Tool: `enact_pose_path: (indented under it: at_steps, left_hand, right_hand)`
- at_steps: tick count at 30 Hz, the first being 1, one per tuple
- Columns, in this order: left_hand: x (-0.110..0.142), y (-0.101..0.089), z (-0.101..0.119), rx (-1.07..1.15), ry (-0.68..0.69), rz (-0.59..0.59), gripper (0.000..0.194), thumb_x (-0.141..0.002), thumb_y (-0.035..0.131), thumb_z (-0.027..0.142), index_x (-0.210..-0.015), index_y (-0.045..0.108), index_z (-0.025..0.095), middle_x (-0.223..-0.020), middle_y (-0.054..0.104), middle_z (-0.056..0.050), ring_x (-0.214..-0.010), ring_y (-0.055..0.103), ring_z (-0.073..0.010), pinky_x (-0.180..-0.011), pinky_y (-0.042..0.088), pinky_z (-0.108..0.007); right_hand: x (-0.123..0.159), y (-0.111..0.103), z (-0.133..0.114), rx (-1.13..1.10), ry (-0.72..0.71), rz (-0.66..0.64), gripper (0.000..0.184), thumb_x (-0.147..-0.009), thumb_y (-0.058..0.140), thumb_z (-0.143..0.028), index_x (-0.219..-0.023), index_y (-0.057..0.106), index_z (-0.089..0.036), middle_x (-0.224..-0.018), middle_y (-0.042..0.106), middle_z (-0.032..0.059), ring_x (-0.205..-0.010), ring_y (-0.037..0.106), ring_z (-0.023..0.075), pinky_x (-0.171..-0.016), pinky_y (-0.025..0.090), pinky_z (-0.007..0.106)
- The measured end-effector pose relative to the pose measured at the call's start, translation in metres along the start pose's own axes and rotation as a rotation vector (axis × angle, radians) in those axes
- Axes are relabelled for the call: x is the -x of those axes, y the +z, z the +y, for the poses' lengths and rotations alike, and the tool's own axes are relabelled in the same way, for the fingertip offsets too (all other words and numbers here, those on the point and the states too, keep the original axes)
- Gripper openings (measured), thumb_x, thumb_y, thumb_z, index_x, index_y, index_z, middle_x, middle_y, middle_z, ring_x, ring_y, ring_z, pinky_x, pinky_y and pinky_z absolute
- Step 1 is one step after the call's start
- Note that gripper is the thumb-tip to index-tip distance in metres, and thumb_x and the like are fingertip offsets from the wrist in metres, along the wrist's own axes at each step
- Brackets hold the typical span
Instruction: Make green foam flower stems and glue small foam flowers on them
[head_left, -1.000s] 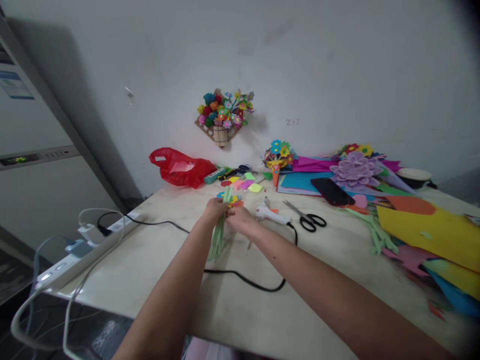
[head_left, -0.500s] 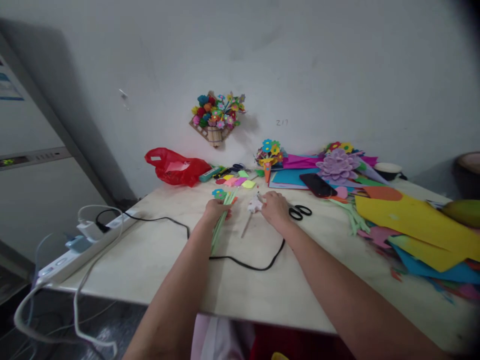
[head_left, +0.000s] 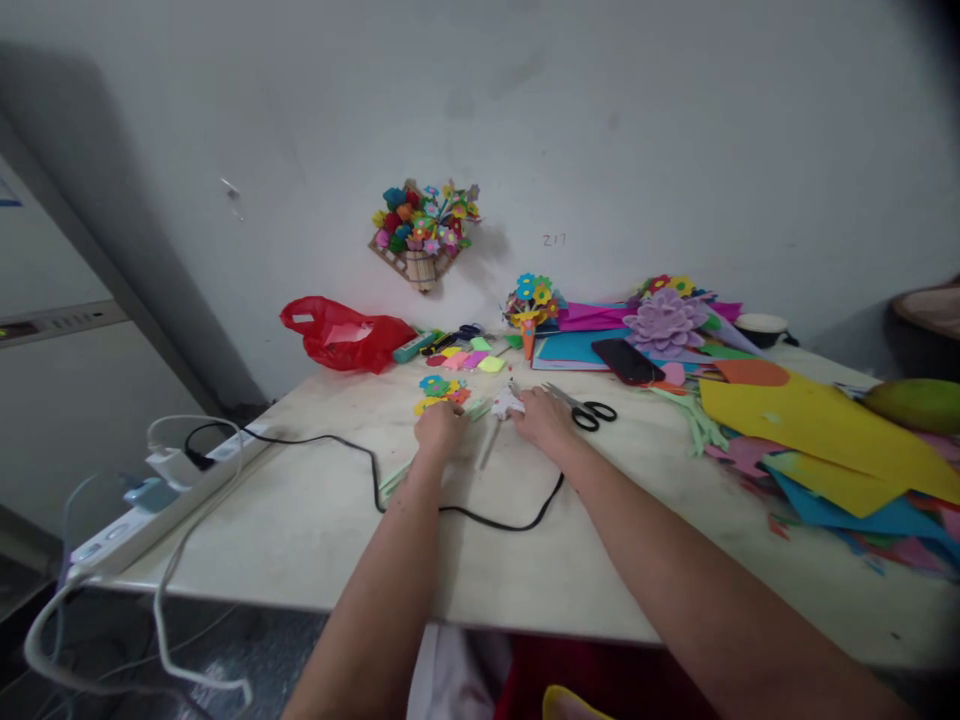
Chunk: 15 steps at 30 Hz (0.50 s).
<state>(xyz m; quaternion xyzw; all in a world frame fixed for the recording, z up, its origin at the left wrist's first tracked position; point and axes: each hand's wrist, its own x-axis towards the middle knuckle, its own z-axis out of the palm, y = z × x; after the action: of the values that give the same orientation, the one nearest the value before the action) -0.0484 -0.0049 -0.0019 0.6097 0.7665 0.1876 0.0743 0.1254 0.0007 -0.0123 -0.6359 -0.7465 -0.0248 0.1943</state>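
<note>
My left hand (head_left: 440, 425) is closed around a bundle of pale green strips (head_left: 391, 484), low over the table; the strips slant out on both sides of it and their middle is hidden. Small paper flowers (head_left: 433, 388) in blue, orange and yellow lie just beyond its fingers. My right hand (head_left: 545, 418) has its fingers closed on a white glue gun (head_left: 507, 402), with a thin pale stick pointing towards me. Black-handled scissors (head_left: 586, 414) lie against the right side of that hand. A black cord (head_left: 480, 518) loops beneath both forearms.
A white power strip (head_left: 161, 510) lies along the left edge. Farther back are a red plastic bag (head_left: 349, 338), coloured paper pieces (head_left: 476, 357) and a phone (head_left: 628, 361). Coloured sheets (head_left: 817, 430) and green strips (head_left: 702, 422) cover the right side, with a mango (head_left: 919, 403).
My left hand has turned, and the green strips now slant from lower left to upper right instead of standing nearly lengthwise. The flowers show more beside it. My right hand stays at the glue gun.
</note>
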Motion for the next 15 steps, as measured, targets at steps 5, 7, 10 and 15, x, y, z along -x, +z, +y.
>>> enact_pose_path:
  at_steps: [5,7,10,15]
  left_hand:
    - [0.0021,0.0024,-0.0019,-0.065,-0.014,0.065,0.028,-0.074,0.048,0.043,-0.083,0.068,0.026,-0.09,0.067,-0.007,-0.087,0.058,-0.022,-0.065,0.041,-0.027]
    - [0.0011,0.0026,-0.0026,-0.063,-0.011,0.068,0.028,-0.072,0.049,0.045,-0.081,0.068,0.027,-0.09,0.067,-0.006,-0.086,0.058,-0.022,-0.064,0.041,-0.027]
    - [-0.0004,0.0029,-0.0037,-0.05,0.011,0.036,0.024,-0.069,0.054,0.043,-0.081,0.068,0.028,-0.091,0.066,-0.004,-0.087,0.058,-0.0219,-0.065,0.04,-0.027]
    - [-0.0012,0.0041,-0.0059,-0.03,0.018,0.032,0.022,-0.067,0.058,0.04,-0.081,0.067,0.027,-0.092,0.066,-0.004,-0.09,0.056,-0.0212,-0.066,0.039,-0.026]
  right_hand:
    - [0.0015,0.0023,-0.0022,0.052,0.041,-0.002,0.041,-0.078,0.047,-0.041,-0.109,0.053,-0.015,-0.11,0.048,0.0151,-0.101,0.046,0.0262,-0.078,0.036,0.033]
    - [0.0012,0.003,-0.0018,0.067,0.034,-0.024,0.037,-0.078,0.047,-0.036,-0.108,0.053,-0.015,-0.11,0.049,0.015,-0.102,0.045,0.0267,-0.079,0.036,0.034]
    - [0.0006,0.0033,-0.0016,0.074,0.04,-0.057,0.033,-0.078,0.046,-0.026,-0.108,0.053,-0.014,-0.109,0.05,0.0152,-0.103,0.044,0.0262,-0.08,0.035,0.034]
    - [0.0007,0.0039,-0.003,0.059,0.004,-0.058,0.035,-0.076,0.045,-0.02,-0.109,0.053,-0.013,-0.108,0.053,0.0148,-0.103,0.043,0.0262,-0.081,0.034,0.034]
